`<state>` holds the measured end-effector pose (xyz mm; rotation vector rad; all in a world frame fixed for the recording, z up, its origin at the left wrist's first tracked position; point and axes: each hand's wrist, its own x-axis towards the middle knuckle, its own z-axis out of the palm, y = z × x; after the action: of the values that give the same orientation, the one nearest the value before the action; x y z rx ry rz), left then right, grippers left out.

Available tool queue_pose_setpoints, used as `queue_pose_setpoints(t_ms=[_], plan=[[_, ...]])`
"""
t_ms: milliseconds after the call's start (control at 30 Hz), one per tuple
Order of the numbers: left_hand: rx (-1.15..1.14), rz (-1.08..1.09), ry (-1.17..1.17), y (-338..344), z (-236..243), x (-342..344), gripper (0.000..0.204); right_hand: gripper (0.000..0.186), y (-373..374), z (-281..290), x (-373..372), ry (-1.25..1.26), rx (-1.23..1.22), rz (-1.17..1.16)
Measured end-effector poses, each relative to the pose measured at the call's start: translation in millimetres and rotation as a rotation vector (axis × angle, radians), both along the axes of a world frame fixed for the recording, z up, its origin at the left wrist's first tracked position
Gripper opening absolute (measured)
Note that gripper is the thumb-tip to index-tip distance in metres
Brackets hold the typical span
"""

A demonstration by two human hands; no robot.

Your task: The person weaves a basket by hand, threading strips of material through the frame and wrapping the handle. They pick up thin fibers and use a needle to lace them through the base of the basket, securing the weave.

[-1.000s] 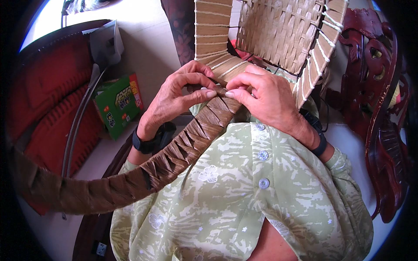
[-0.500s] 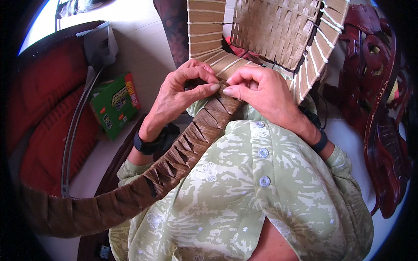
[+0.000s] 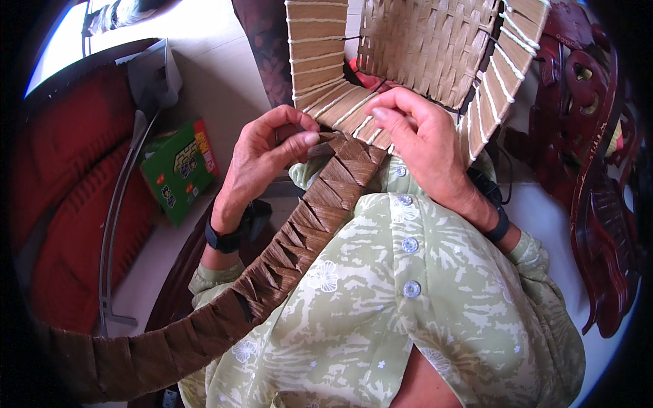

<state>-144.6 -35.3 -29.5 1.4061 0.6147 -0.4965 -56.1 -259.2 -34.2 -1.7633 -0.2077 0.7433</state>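
A long brown braided strip of dried fibre (image 3: 320, 217) curves from the lower left up to a pale frame (image 3: 314, 47) lashed with white cord around a woven panel (image 3: 425, 41). My left hand (image 3: 262, 153) pinches a narrow strand at the strip's upper end, thumb and forefinger closed on it. My right hand (image 3: 425, 153) is raised just right of that end, in front of the frame, its thumb and forefinger drawn together; whether anything is between them is hidden. The strip lies across the front of my green patterned shirt.
A red piece of furniture (image 3: 68, 190) with a bent metal bar (image 3: 112, 224) is at left, beside a green box (image 3: 180, 170). Carved dark-red wood (image 3: 598, 190) stands at right. A dark patterned object (image 3: 258, 47) is behind the frame.
My right hand has lifted off the braid's end, up and to the right. My left hand has shifted slightly left and down, still pinching. The braid's lower loop hangs further down.
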Motion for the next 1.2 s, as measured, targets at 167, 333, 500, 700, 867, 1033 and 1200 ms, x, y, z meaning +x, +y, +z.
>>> queue_pose_setpoints(t_ms=[167, 333, 500, 700, 867, 1033, 1200], plan=[[0.118, -0.109, 0.005, 4, -1, 3, 0.008, 0.012, -5, 9, -4, -0.159, -0.053, 0.242], [0.577, -0.361, -0.488, 6, -4, 17, 0.011, 0.010, 0, 16, -2, -0.521, -0.092, 0.450], [0.645, -0.380, -0.589, 24, -2, 29, 0.013, 0.022, 15, 43, 15, -0.706, -0.050, 0.598], [0.618, -0.366, -0.723, 43, -6, 31, 0.012, 0.012, 44, 56, 20, -0.911, -0.194, 0.593], [0.219, -0.072, -0.606, 44, 12, 42, 0.011, 0.019, 63, 84, 66, -1.085, -0.135, 0.593], [0.064, -0.016, -0.615, 39, 52, 47, 0.021, 0.020, 68, 132, 113, -0.232, -0.068, 0.533], [0.147, 0.076, -0.659, 17, 55, 41, 0.031, 0.033, 57, 110, 110, -0.227, 0.021, 0.466]])
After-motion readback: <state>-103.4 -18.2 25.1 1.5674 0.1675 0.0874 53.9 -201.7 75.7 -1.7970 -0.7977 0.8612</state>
